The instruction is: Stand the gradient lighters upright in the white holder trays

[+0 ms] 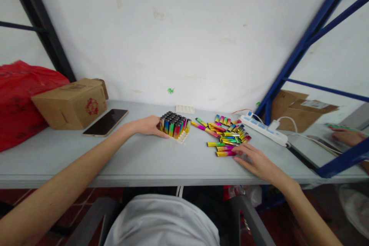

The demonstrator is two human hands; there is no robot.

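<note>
My left hand [148, 125] rests on the table against the left side of a white tray [182, 137] packed with several upright rainbow-coloured tubes [173, 123]. My right hand [253, 158] lies flat on the table, fingertips touching the nearest of several loose rainbow tubes [225, 153] scattered in a pile [227, 130] to the right of the tray. An empty white tray [185, 109] lies by the wall behind them.
A phone [105, 122] and a cardboard box [72, 103] sit at the left, beside a red bag [17, 100]. A white power strip [263, 127] and cables lie at the right near blue shelf posts [291, 59]. Another person's hand [347, 137] shows far right.
</note>
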